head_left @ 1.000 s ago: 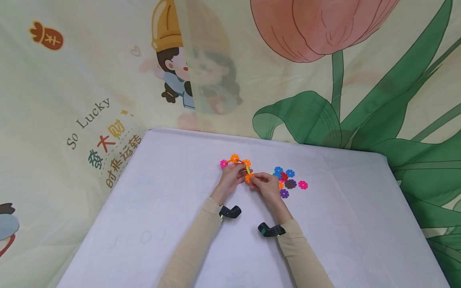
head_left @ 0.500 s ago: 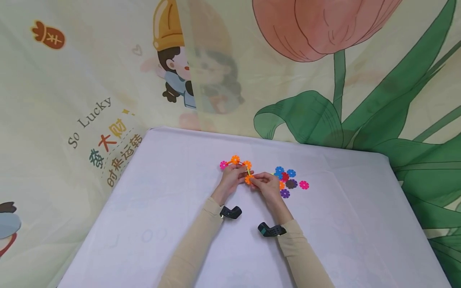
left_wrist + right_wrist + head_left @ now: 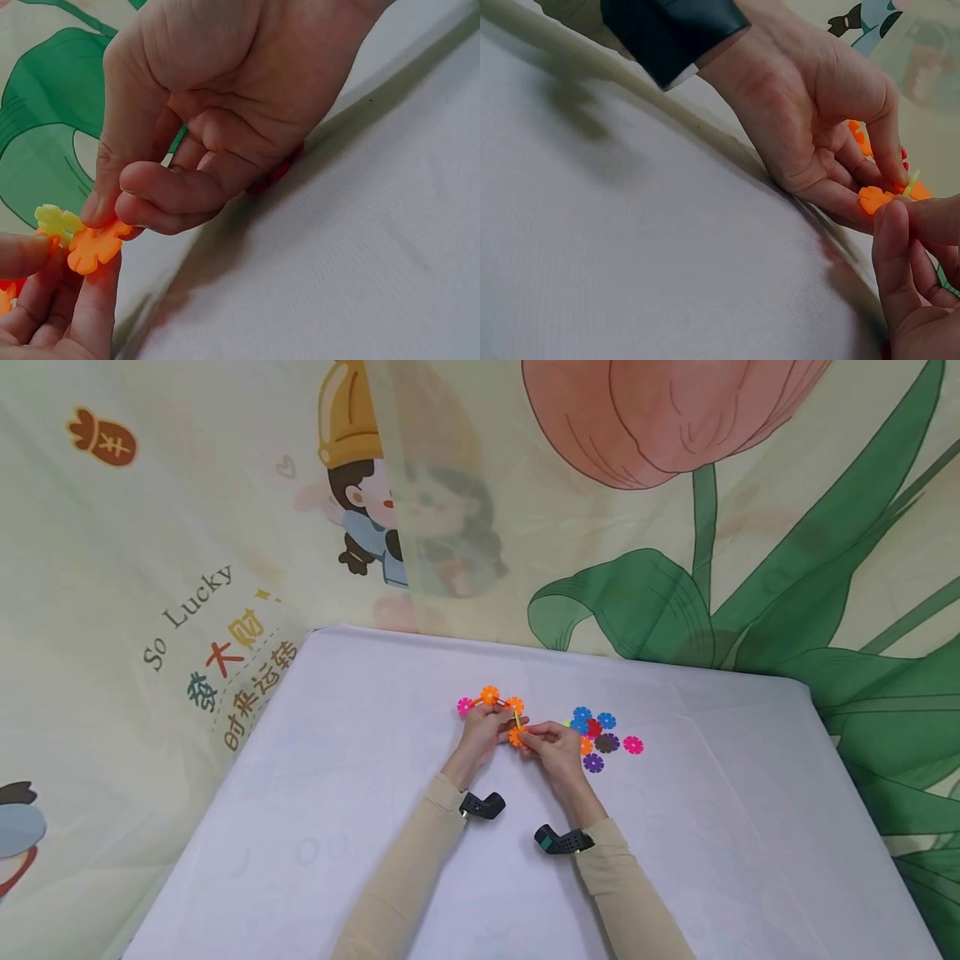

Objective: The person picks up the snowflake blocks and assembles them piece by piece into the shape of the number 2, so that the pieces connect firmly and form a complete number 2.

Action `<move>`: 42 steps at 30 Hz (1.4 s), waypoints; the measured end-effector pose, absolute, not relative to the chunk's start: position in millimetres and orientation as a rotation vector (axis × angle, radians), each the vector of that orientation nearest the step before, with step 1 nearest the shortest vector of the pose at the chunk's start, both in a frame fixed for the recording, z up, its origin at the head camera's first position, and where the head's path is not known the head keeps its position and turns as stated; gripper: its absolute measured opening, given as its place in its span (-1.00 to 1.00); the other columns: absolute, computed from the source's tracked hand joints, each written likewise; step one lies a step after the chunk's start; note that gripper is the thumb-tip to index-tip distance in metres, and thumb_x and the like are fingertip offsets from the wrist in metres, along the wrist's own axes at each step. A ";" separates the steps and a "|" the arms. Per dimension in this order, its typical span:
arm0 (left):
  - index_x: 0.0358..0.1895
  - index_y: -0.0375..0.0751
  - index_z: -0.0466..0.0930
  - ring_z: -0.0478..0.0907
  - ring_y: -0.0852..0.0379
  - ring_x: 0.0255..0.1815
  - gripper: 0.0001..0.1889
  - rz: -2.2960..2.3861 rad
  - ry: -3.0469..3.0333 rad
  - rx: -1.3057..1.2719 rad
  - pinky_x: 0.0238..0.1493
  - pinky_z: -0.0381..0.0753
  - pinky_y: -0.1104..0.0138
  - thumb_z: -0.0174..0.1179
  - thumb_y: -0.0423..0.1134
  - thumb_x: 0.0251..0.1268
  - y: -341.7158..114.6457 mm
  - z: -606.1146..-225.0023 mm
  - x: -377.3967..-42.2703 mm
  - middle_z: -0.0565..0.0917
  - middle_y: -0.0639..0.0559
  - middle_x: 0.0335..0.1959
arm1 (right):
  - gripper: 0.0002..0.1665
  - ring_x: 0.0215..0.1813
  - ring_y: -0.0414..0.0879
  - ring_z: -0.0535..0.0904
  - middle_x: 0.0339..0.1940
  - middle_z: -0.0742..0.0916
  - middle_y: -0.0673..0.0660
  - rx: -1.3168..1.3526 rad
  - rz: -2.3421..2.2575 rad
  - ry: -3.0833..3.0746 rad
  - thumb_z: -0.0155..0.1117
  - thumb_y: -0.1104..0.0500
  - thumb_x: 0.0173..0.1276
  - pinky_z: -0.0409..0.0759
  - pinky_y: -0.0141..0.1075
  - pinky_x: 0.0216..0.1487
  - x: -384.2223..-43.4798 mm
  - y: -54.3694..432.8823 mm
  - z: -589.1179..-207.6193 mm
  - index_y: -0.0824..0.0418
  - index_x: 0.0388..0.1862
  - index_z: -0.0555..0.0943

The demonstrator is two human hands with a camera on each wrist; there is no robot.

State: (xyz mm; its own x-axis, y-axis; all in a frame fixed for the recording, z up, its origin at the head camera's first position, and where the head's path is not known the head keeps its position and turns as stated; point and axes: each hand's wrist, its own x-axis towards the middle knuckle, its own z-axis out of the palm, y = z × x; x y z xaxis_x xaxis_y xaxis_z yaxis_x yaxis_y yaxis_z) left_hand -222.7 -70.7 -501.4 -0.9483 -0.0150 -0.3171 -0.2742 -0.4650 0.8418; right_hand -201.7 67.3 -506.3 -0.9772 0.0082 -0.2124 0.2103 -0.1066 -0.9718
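My left hand (image 3: 478,737) holds a curved chain of interlocking snowflake discs. A pink disc (image 3: 465,707) forms its far-left end, followed by an orange disc (image 3: 490,695) and others, with red discs edge-on between them. My right hand (image 3: 557,750) pinches the chain's near orange disc (image 3: 97,247) between thumb and finger. That disc meets a yellow-green disc (image 3: 57,222), which the left thumb and fingers grip. In the right wrist view, the yellow-green disc (image 3: 911,184) stands edge-on between the two hands' fingertips. Part of the chain is hidden behind the left fingers.
Just right of the right hand lies a loose group of discs: blue (image 3: 606,721), red (image 3: 593,727), dark brown (image 3: 605,743), purple (image 3: 593,763) and pink (image 3: 633,745). They lie on a white-covered table (image 3: 360,718). A printed curtain (image 3: 465,610) hangs behind its far edge.
The chain's far-left end has sunk slightly toward the table's near side, and its near orange disc has also come slightly nearer. Both hands keep their grip and stay nearly in place.
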 end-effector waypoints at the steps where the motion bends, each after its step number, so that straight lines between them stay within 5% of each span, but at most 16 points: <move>1: -0.38 -0.34 0.52 0.73 0.05 -0.32 -0.85 2.530 1.539 -0.423 -0.21 0.71 0.24 0.07 -0.53 0.39 -70.6 -501.4 -222.8 0.62 -0.05 -0.42 | -0.84 -0.55 -0.13 0.66 -0.51 0.73 0.14 0.244 -2.235 2.004 0.38 0.47 0.21 0.67 -0.37 -0.41 -201.5 66.9 -507.1 0.51 -0.22 0.65; 10: -0.25 -0.46 0.51 0.72 0.06 -0.26 -0.94 2.495 1.585 -0.415 -0.21 0.70 0.28 0.13 -0.48 0.38 -70.4 -500.6 -221.9 0.61 -0.05 -0.35 | -0.83 -0.56 -0.15 0.65 -0.51 0.73 0.11 0.221 -2.232 2.064 0.41 0.42 0.21 0.66 -0.40 -0.40 -202.5 65.6 -509.8 0.49 -0.22 0.67; 17: 0.10 -0.56 0.56 0.67 0.16 -0.28 -0.69 2.216 1.760 -0.275 -0.12 0.69 0.25 0.12 -0.36 0.45 -76.7 -499.9 -217.0 0.69 -0.14 -0.16 | -0.76 -0.46 -0.15 0.69 -0.34 0.76 0.17 0.325 -2.076 2.196 0.44 0.27 0.25 0.64 -0.44 -0.30 -211.8 72.4 -497.6 0.34 -0.11 0.71; 25: 0.00 -0.50 0.63 0.73 0.11 -0.29 -0.74 2.089 1.834 -0.221 -0.15 0.68 0.34 0.19 -0.36 0.39 -81.2 -495.4 -214.6 0.74 -0.22 -0.21 | -0.69 -0.28 -0.01 0.60 -0.21 0.68 0.21 0.136 -1.558 2.600 0.30 0.09 0.40 0.58 -0.40 -0.30 -218.9 98.8 -479.7 0.28 -0.03 0.70; 32: 0.00 -0.48 0.65 0.73 0.14 -0.35 -0.73 2.092 1.836 -0.248 -0.18 0.69 0.35 0.21 -0.33 0.38 -80.7 -493.9 -213.4 0.74 -0.18 -0.25 | -0.57 -0.09 0.05 0.50 -0.15 0.68 0.16 -0.237 -0.987 2.699 0.50 0.11 0.17 0.56 -0.17 -0.17 -207.6 127.1 -477.0 0.25 0.00 0.72; 37: 0.00 -0.47 0.66 0.73 0.15 -0.36 -0.72 2.104 1.837 -0.275 -0.18 0.69 0.35 0.23 -0.31 0.37 -79.2 -492.3 -214.9 0.75 -0.18 -0.26 | -0.74 -0.10 0.01 0.45 -0.20 0.64 0.11 -0.307 -0.927 2.740 0.54 0.15 0.15 0.50 -0.21 -0.19 -204.1 125.7 -479.7 0.18 -0.18 0.79; 42: -0.02 -0.47 0.66 0.70 0.18 -0.37 -0.73 2.135 1.777 -0.310 -0.24 0.66 0.41 0.24 -0.31 0.35 -78.9 -493.2 -217.4 0.75 -0.10 -0.31 | -0.68 -0.11 -0.03 0.41 -0.21 0.59 0.09 -0.345 -0.902 2.722 0.58 0.14 0.10 0.46 -0.26 -0.26 -201.3 125.8 -479.9 0.18 -0.15 0.78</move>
